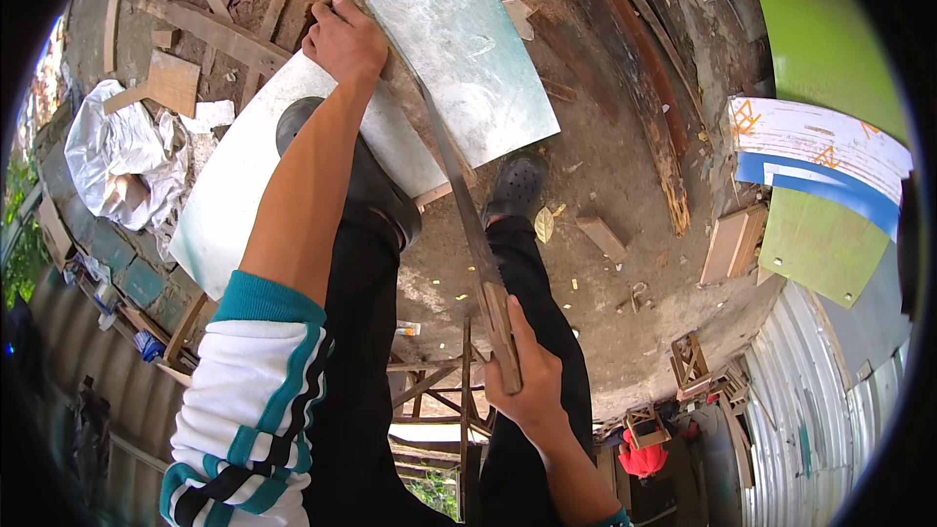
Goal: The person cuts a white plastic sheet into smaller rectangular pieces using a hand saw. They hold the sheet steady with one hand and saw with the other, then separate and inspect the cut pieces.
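Two hands are at work. The right hand has its fingers wrapped around the wooden handle of one long tool, with the index finger lying along the wood. From that handle the tool's dark, narrow blade runs up and leftward, reaching in between two pale metal-looking sheets. The left hand sits at the upper edge of the left-hand sheet, near the far end of the blade; its fingers are bent and close together, but the tips are partly hidden — whether they grip the edge or only press on it, I cannot tell.

Below the hands are two dark shoes: the left shoe rests across the left-hand sheet, and the right shoe stands on the ground just beside the right-hand one.

On the ground beyond lie one yellowish leaf and one short wooden block, both near the right shoe. Off to the left is one crumpled silvery covering; toward the right edge — well apart from the hands — are two green panels and a corrugated metal wall.
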